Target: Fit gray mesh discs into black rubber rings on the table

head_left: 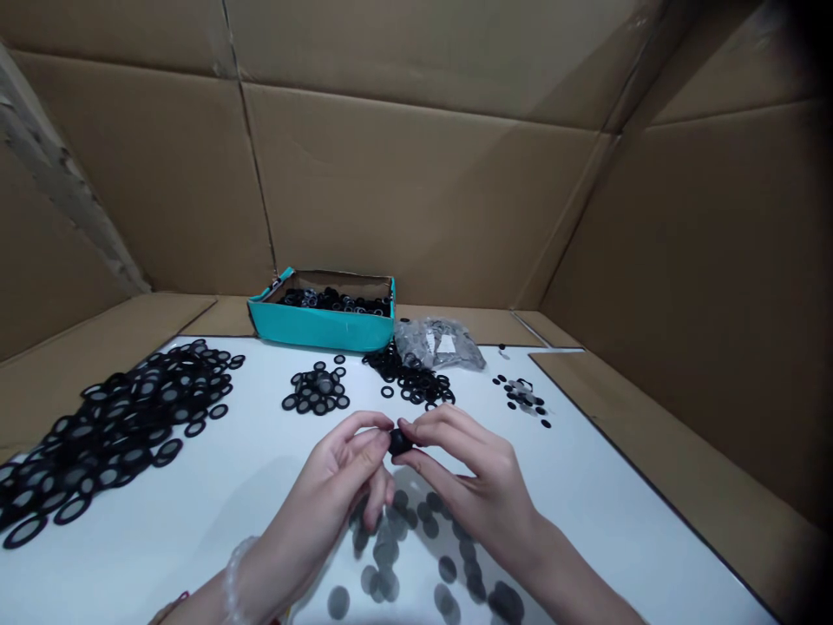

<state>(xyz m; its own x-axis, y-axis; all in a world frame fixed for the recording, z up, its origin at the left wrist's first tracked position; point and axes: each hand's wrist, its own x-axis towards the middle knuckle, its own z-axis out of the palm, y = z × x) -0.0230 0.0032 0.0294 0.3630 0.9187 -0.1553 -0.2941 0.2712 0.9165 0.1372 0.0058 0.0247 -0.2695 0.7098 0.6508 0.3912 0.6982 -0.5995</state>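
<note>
My left hand [351,469] and my right hand [478,460] meet above the middle of the white table [260,538]. Between their fingertips they pinch a small round black piece [399,442], probably a ring; the fingers cover its edges. A beaded bracelet [239,577] circles my left wrist. Beneath and in front of the hands lie several loose grey mesh-like discs [383,555], some overlapping. Beyond my fingers is a heap of black rings [416,382].
A large pile of black rings with grey centres [136,408] spreads over the left side, with a smaller cluster [318,391] nearer the middle. At the back stand a teal box [318,325] of black rings and a clear plastic bag [439,345]. Small dark discs [524,395] lie right. Cardboard walls [416,191] enclose the table.
</note>
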